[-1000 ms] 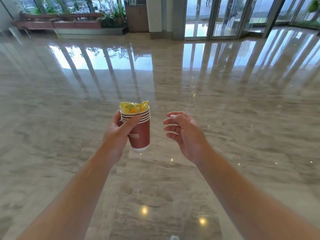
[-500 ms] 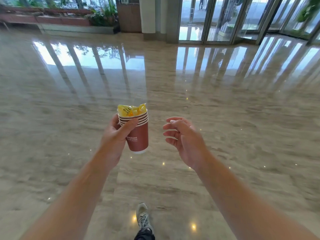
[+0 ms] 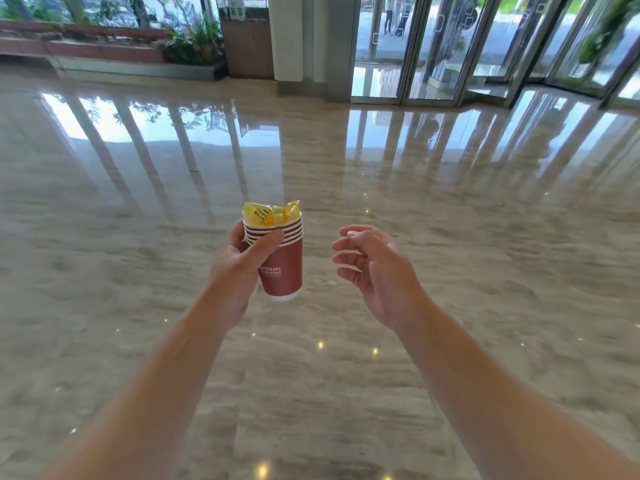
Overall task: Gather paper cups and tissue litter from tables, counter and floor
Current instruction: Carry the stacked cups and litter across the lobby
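Red-brown paper cups (image 3: 281,258), nested one inside another into a single stack, sit clamped in the left hand (image 3: 239,268): the thumb lies across the banded rims on the near side while the fingers wrap round the back, out of sight. That grip high on the stack probably pins the rims together so no cup slides out, and it keeps the stack close to upright, leaning only slightly, so what is stuffed in the top one stays put. Held out at chest height over the floor (image 3: 450,237), the stack touches nothing else.

Yellow crumpled wrappers (image 3: 268,213) poke up above the uppermost rim, with a touch of orange among them; whether any tissue lies beneath cannot be made out. Each cup has a pale rolled rim, five or so showing as stripes, and the outer one carries white lettering on its side and a pale base.

Beside it, a little apart, the right hand (image 3: 375,271) hangs empty, fingers loosely curled and spread, palm turned toward the stack, free to take the next piece of litter.

Beyond both hands the polished stone floor shows no litter within view, mirroring the glass doors (image 3: 433,46) and a planter (image 3: 104,50) at the far wall.
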`<state>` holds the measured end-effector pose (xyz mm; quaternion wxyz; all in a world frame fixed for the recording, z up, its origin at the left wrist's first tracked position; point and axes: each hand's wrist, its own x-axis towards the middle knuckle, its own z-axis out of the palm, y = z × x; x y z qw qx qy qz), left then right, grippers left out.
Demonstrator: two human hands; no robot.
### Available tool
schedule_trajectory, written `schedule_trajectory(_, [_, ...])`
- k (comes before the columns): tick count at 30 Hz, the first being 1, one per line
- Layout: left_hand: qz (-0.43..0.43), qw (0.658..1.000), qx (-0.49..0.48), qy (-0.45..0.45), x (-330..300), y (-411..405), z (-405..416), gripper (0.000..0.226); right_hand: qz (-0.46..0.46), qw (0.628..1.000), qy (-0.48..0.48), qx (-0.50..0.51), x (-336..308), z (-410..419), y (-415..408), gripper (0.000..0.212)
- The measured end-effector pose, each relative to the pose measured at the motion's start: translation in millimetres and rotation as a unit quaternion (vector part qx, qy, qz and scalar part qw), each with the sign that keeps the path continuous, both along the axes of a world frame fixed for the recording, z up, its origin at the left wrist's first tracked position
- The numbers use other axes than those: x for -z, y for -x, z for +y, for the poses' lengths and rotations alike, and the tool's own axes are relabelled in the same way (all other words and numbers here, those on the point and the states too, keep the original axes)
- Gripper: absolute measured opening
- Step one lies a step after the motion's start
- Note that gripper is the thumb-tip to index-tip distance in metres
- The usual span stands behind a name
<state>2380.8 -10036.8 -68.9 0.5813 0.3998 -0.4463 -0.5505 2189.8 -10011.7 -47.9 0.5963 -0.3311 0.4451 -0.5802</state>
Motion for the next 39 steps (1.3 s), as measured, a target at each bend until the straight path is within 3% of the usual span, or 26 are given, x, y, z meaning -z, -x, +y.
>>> schedule_trajectory(14, [-0.022,1.0,-0.02,-0.008,18.0,-10.8,-234.8,0.057,-0.022,1.0,-0.003,-0.018,27.4,-246.6,-3.9,0.011])
schedule_trajectory(23, [-0.036,0.998,-0.043,-0.012,3.6,23.6,-433.1,0.036,-0.035,0.998,-0.014,-0.058,26.0,-457.9,21.8,0.011])
schedule_trajectory(32, [-0.024,0.998,-0.063,-0.012,-8.6,19.8,-571.0,0.041,-0.039,0.996,-0.001,-0.078,13.3,-601.7,25.1,0.01])
schedule_trajectory(36, [-0.027,0.997,-0.065,-0.011,0.9,7.3,-633.5,0.032,-0.032,0.997,-0.013,-0.076,18.3,-664.0,16.6,0.01])
schedule_trajectory(39, [-0.017,0.998,-0.065,-0.013,7.6,-6.4,-688.7,0.041,-0.019,0.997,-0.019,-0.076,25.6,-717.3,3.5,0.011])
